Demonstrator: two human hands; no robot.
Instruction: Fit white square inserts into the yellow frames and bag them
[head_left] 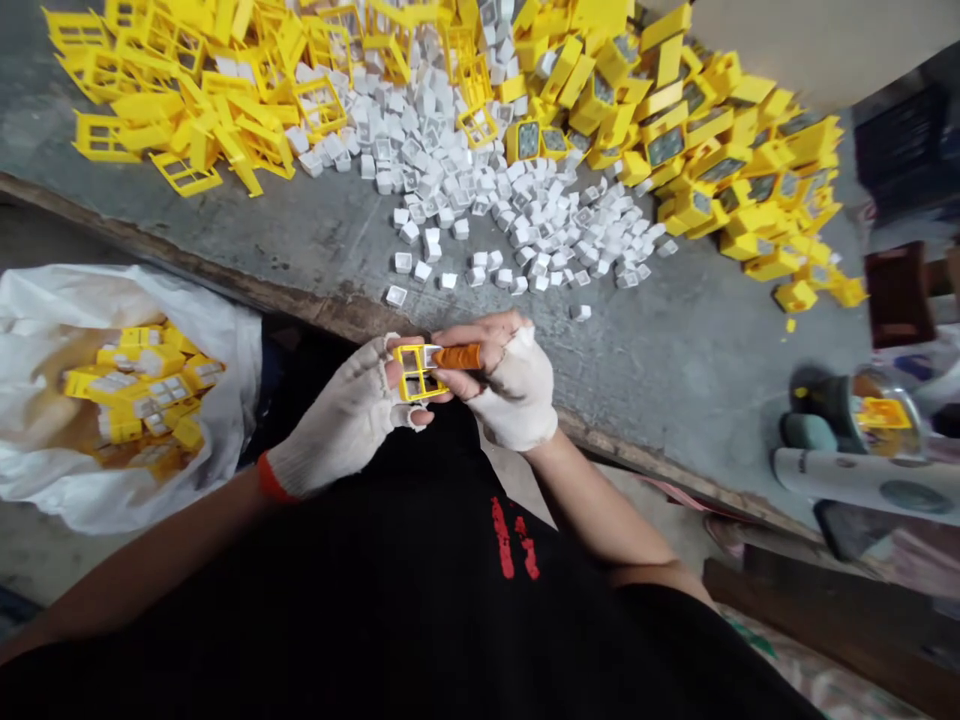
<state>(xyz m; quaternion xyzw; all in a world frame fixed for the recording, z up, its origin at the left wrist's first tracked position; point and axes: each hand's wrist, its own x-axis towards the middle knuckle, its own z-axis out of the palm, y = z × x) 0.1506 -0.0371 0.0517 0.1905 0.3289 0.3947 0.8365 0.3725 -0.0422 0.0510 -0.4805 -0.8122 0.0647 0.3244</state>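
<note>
Head view, only view. Person works over the near edge of a grey concrete counter (pixel 660 340), hands in front of the chest, both in worn white knit gloves with bare fingers. Left hand (pixel 337 420) is curled closed on a small yellow plastic frame (pixel 416 372), fingers wrapped round its left side. Right hand (pixel 510 385) is also closed, pinching an orange-handled tool (pixel 457 356) between thumb and fingers. The frame sits between the hands, just left of the right hand's fingers, and touches both. The tool's long axis runs roughly left-right, its pale tip end pointing left and meeting the frame's near top corner. Exact contact point too small to tell.

Far on the counter: heap of loose yellow frames (pixel 180 120) at left, spill of white square plastic pieces (pixel 487 190) in the middle, yellow pieces with dark panels (pixel 712 170) at right. Near left, off the counter, a white plastic bag (pixel 52 340) holds assembled yellow-and-white pieces (pixel 142 385). Far right, a dark wooden mallet head (pixel 900 295), a glass jar (pixel 885 410) with something yellow inside, and a pale rolled tube (pixel 862 480). Person's black shirt (pixel 510 540) with red print fills the bottom.
</note>
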